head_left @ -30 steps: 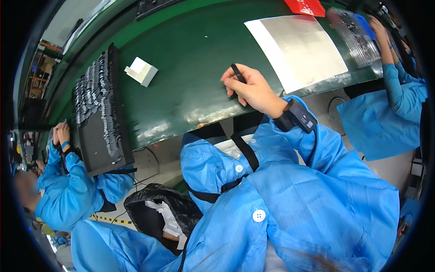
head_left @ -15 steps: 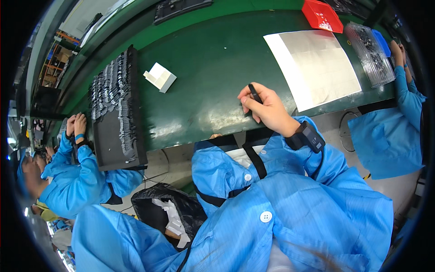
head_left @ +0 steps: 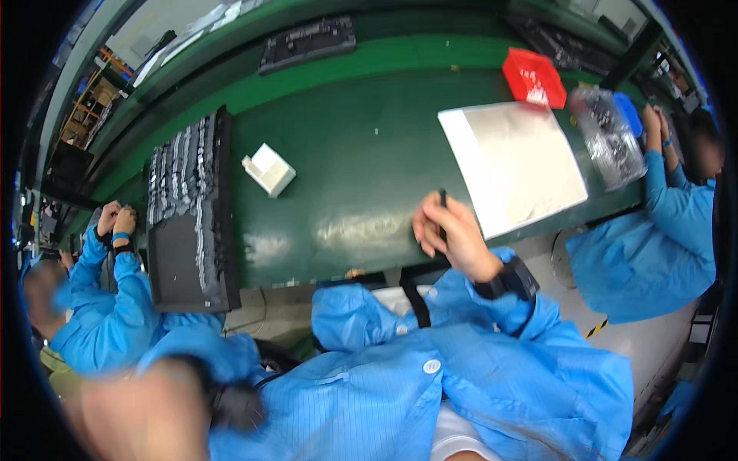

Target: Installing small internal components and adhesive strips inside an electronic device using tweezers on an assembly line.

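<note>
My right hand (head_left: 453,234) is closed on a thin black pen-like tool (head_left: 442,206), held upright over the near edge of the green table (head_left: 361,154). A black band (head_left: 506,280) sits on that wrist, above a blue sleeve. The hand is just left of a large silver sheet (head_left: 523,161) lying on the table. My left hand (head_left: 142,415) shows at the lower left as a blur close to the camera, with a black wrist band (head_left: 231,403) behind it. Its fingers cannot be made out.
A black tray with rows of small metal parts (head_left: 188,203) lies at the table's left, and a small white box (head_left: 269,169) sits beside it. A red bin (head_left: 533,75) and a clear bag of dark parts (head_left: 607,134) are far right. Co-workers in blue sit left (head_left: 108,307) and right (head_left: 661,230).
The view has swung, so the table sits lower and larger. My right hand with the tool has drawn back toward the table's near edge. My blurred left hand has come into view at the lower left.
</note>
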